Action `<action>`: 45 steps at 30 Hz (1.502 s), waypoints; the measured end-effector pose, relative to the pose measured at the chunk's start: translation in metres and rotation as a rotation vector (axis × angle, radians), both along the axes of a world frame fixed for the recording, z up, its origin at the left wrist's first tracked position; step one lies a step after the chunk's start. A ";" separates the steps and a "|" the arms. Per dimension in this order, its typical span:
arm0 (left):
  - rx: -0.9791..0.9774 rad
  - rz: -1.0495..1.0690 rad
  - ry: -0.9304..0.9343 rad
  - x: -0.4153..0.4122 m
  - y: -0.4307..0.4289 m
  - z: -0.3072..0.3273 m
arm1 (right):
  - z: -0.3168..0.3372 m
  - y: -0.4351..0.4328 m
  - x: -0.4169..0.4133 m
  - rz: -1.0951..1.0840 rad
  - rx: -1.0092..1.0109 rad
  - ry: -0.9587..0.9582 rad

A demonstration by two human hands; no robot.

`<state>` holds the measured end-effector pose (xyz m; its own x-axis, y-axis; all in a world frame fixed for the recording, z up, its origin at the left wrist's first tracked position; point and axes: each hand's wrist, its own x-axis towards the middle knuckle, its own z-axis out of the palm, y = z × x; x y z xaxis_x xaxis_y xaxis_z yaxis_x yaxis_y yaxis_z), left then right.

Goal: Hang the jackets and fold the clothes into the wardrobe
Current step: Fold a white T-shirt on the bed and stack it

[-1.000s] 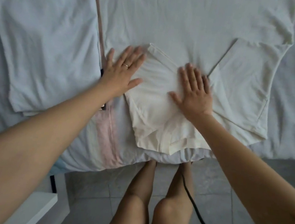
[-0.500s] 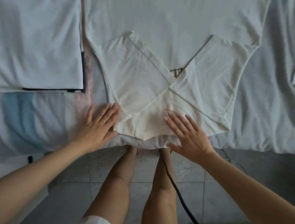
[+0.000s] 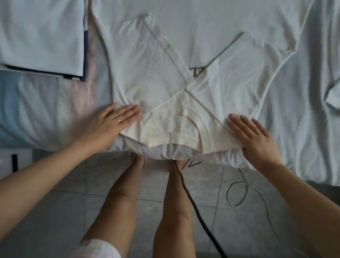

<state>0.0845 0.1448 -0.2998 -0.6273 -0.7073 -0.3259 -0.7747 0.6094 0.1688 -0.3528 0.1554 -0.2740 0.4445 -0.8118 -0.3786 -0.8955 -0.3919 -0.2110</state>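
We judge the task partly done. A pale blue-white folded garment point(image 3: 34, 20) lies finished at the far left of the light wrinkled bed sheet point(image 3: 321, 101). The cream-white cotton T-shirt point(image 3: 195, 18) lies spread flat mid-bed, collar at the near edge, with both short sleeves point(image 3: 142, 64) folded inward and crossing. Folding its body and storing both items remain; we see no wardrobe or jackets.

The left hand point(image 3: 112, 123) lies flat, fingers straight and together, pressing the shirt's left shoulder corner. The right hand point(image 3: 252, 136) lies equally flat on the right shoulder corner. Neither hand grasps anything.
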 end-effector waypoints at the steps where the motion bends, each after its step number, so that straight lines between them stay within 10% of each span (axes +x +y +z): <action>1: 0.022 0.014 0.021 0.000 -0.006 0.001 | 0.001 -0.007 0.001 0.010 -0.015 -0.043; 13: 0.263 0.091 0.055 -0.020 -0.043 0.050 | 0.033 -0.027 0.025 -0.170 0.108 -0.076; 21: 0.822 0.043 -0.363 -0.063 -0.051 0.093 | 0.074 -0.053 0.056 -0.040 0.777 0.419; 29: 1.389 0.196 -0.204 -0.069 0.011 0.082 | 0.060 -0.003 0.042 -0.056 1.225 0.531; 36: 1.114 0.958 0.347 -0.015 -0.086 0.111 | 0.079 -0.091 -0.009 -0.518 0.891 0.172; 45: 0.498 1.136 0.658 -0.042 -0.274 0.092 | 0.064 -0.267 -0.012 -0.908 0.099 -0.236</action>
<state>0.0427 -0.1289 -0.2074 0.0681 -0.8236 -0.5631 -0.4933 -0.5184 0.6985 -0.3653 -0.1115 -0.2101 -0.2686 -0.8540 -0.4455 -0.7791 0.4646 -0.4208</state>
